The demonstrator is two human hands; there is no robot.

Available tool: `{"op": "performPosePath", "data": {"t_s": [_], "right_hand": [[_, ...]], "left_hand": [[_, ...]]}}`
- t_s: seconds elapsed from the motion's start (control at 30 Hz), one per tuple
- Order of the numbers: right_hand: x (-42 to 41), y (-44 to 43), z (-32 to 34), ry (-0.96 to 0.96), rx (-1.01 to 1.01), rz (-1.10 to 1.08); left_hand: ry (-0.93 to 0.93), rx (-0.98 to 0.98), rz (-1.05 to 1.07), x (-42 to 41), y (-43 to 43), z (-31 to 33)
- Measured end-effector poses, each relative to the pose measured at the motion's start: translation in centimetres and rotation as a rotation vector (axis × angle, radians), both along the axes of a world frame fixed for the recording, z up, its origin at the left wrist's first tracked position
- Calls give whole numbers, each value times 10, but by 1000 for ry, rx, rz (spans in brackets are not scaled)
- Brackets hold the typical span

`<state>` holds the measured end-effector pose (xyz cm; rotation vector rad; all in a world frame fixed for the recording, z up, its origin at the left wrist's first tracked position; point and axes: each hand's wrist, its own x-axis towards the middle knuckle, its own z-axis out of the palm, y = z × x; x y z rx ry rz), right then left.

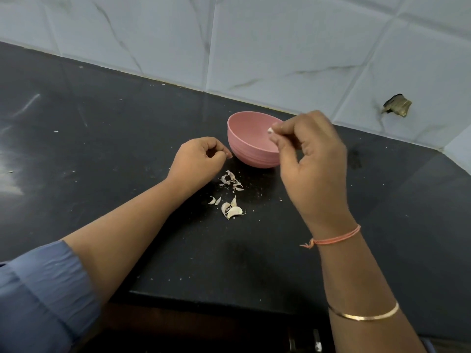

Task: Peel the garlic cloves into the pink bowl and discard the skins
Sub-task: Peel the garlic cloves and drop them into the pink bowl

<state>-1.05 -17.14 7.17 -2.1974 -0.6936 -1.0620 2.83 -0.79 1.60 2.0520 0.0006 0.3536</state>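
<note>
Dark counter [102, 149], tiled wall [254, 47] along its back edge. Pink bowl [244, 151] sits close to that back edge, upright; from this angle its inside shows nothing I can make out. Right hand [311, 159] is raised over the bowl's right rim, thumb and first fingers pinching a small pale clove [270, 130], with the other fingers curled in behind. Whether the clove is fully bare is hard to say, as only its tip shows. Left hand [197, 161] rests on the counter just left of the bowl with its fingers curled and the tips drawn together. It may be holding a scrap of skin, but I cannot tell. A loose heap of skins [230, 180] lies on the counter just in front of the bowl. A few unpeeled cloves [233, 211] lie a little nearer the front edge, apart from the heap. The step in hand looks like the drop. To do it well, bring the pinch inward over the bowl's hollow rather than its rim. Check that no papery skin clings to the clove or the fingertips, then part the fingers low so the clove doesn't bounce out. Keep any scrap in the left hand clear of the bowl and add it to the heap. Most of the task appears to remain, with cloves waiting and the skins not yet discarded.
</note>
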Motion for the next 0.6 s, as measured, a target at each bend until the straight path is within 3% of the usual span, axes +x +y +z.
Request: {"op": "performPosePath", "data": {"t_s": [0.03,0.1,0.17,0.27,0.4,0.5,0.6], "right_hand": [[2,3,-7,111,-151,-40],[7,8,-28,564,-568,-71],[17,4,-33,678,-666,-72],[27,-3,-21,506,-334,-30],[30,-9,-17,716,383,258],[27,-13,-27,812,623,346],[27,-13,-35,819,724,357]], "left_hand": [[-3,2,1,0,0,0],[-12,9,1,0,0,-1],[-19,15,-5,0,-1,0],[-24,9,-13,-2,-1,2],[-38,-46,-143,-3,-2,1],[-55,-60,-264,-5,-3,0],[-55,-96,-333,-5,-4,-1]]}}
